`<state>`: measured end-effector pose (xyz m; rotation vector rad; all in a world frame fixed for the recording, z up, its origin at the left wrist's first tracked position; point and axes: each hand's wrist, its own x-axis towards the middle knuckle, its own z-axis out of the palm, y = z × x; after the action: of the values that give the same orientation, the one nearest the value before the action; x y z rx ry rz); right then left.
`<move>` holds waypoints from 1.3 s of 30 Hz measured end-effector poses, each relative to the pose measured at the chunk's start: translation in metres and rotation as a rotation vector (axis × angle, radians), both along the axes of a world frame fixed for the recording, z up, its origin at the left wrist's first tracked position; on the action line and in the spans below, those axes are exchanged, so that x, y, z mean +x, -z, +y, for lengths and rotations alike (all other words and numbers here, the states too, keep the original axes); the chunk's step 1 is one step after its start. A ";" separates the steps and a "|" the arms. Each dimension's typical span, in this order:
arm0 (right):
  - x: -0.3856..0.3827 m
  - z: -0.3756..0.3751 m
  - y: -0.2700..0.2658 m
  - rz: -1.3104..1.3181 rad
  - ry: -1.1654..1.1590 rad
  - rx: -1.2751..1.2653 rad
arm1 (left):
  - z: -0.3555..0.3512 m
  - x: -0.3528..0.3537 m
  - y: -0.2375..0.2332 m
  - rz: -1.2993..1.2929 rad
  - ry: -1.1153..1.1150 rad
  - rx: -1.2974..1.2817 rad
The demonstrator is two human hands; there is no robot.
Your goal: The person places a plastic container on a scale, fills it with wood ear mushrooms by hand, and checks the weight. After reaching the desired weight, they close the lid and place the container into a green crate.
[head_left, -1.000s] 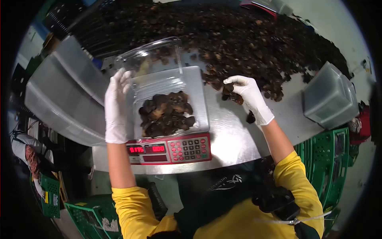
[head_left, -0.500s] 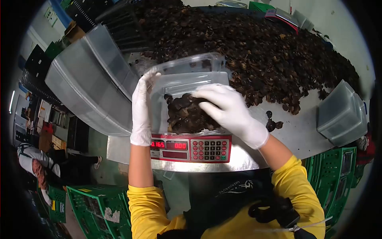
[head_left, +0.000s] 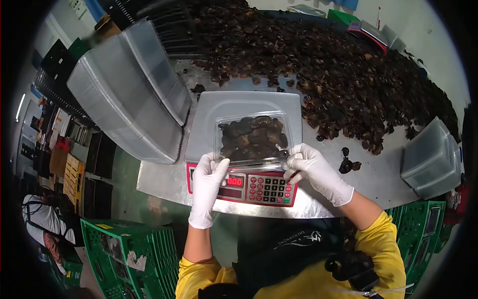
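Note:
A clear plastic box [head_left: 253, 139] full of dark brown mushroom-like pieces has its lid down over them. Gloved in white, my left hand [head_left: 210, 184] grips the box's front left corner, and my right hand [head_left: 314, 170] pinches its front right corner. Both hands have their fingers pressed to the box's edge. Behind and beneath the box lies the grey plate of a red scale [head_left: 244, 193], whose visible display reads 0.00. Whether the box touches the plate I cannot tell.
Stacks of clear boxes [head_left: 124, 94] stand at the left, another stack [head_left: 431, 158] at the right. A large heap of dark pieces [head_left: 338, 74] covers the table's back. Green crates [head_left: 129, 254] stand below. A person [head_left: 46, 219] is at the far left.
The box's raised lid has come down over the pieces. My right hand has left the pieces for the front right corner; my left hand has moved down to the front left corner.

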<state>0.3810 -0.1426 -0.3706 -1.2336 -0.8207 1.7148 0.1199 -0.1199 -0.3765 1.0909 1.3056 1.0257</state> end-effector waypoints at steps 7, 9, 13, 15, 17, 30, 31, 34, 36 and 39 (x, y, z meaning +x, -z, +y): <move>0.001 -0.010 0.013 0.089 0.092 0.231 | -0.018 -0.006 0.009 -0.261 0.048 0.114; -0.003 -0.014 0.006 0.068 0.128 0.247 | -0.026 0.000 0.003 -0.234 -0.024 0.139; -0.011 -0.024 -0.005 -0.014 0.216 0.279 | -0.033 0.001 0.019 -0.227 -0.047 0.172; -0.014 -0.024 -0.003 0.025 0.199 0.339 | -0.035 0.011 0.031 -0.371 -0.119 0.226; -0.022 -0.023 0.001 0.057 0.162 0.389 | -0.045 0.013 0.028 -0.397 -0.205 0.308; -0.094 0.002 -0.004 0.036 -0.101 0.476 | -0.118 -0.037 0.015 -0.377 -0.521 0.378; -0.105 0.002 -0.004 0.033 -0.118 0.476 | -0.128 -0.048 0.012 -0.317 -0.554 0.384; -0.147 -0.012 -0.013 -0.071 -0.356 0.531 | -0.163 -0.091 -0.010 -0.194 -0.823 0.514; -0.182 -0.037 -0.037 0.004 -0.430 0.540 | -0.204 -0.139 -0.034 0.726 -0.923 0.481; -0.181 -0.033 -0.037 -0.022 -0.471 0.535 | -0.273 -0.234 -0.028 -0.227 -1.144 0.450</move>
<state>0.1999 -0.1756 -0.3335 -0.7276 -1.5567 1.6678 -0.1144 -0.3929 -0.3489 0.4174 1.5423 2.2924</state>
